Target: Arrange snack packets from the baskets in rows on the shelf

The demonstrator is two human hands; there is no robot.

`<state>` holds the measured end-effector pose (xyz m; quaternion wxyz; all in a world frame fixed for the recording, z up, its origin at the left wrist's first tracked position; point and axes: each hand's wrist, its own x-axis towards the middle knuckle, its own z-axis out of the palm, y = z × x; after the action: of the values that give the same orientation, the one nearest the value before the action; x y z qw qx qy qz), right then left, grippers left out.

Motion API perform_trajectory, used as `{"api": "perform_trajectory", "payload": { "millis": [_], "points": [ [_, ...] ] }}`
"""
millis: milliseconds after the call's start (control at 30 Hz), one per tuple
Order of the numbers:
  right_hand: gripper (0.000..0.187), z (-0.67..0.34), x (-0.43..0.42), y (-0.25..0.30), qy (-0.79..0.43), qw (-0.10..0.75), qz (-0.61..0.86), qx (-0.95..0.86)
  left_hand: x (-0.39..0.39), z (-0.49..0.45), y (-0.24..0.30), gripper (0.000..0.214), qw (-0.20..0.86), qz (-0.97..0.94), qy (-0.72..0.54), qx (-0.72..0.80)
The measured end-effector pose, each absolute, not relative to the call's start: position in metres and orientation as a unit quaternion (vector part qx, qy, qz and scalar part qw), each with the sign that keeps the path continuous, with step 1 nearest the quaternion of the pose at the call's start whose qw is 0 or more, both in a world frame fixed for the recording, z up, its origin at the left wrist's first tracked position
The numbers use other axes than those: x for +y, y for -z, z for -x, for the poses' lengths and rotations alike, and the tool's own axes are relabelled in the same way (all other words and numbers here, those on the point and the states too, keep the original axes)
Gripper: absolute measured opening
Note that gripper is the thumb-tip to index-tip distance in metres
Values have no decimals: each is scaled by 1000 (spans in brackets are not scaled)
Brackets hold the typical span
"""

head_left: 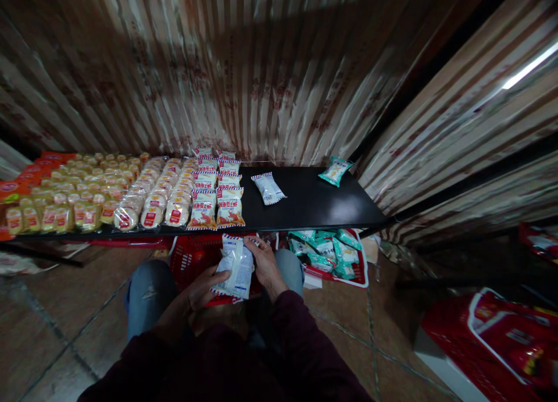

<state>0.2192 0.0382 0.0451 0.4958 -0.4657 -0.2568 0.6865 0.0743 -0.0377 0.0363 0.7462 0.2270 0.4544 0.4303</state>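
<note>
One bag [240, 277], clamped at two edges

The left hand [204, 288] and right hand [265, 263] close their fingers on it over a red basket [179, 256], the left fingertips hidden behind. On the black shelf [305, 207] sit two columns of red-and-white bags [230, 207], rear ones half hidden, one pale bag [269, 188] and one green bag [335, 171]; green packets [322, 255] below overlap beyond counting

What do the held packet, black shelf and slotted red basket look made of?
Packet: thin, shiny film, probably plastic; it creases and catches light. Foil layer can't be ruled out.
Shelf: black, semi-gloss; soft sheen on a smooth, flat top. Painted metal or laminate, unclear.
Basket: likely moulded plastic, slightly glossy, judging by its even red colour and slotted wall.
</note>
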Motion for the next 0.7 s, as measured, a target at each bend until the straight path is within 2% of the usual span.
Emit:
{"api": "perform_trajectory", "payload": {
  "millis": [167,300,700],
  "points": [
    [27,-220,38,-45,-687,519,460,-217,-34,-70,-29,60,804,-214,-390,395],
    [26,-218,39,-43,-670,525,479,-214,-39,-69,-21,64,803,-184,-402,400],
    [28,-213,40,-39,-657,524,484,-244,-45,-73,-30,58,782,-180,-429,416]
  ]
}}
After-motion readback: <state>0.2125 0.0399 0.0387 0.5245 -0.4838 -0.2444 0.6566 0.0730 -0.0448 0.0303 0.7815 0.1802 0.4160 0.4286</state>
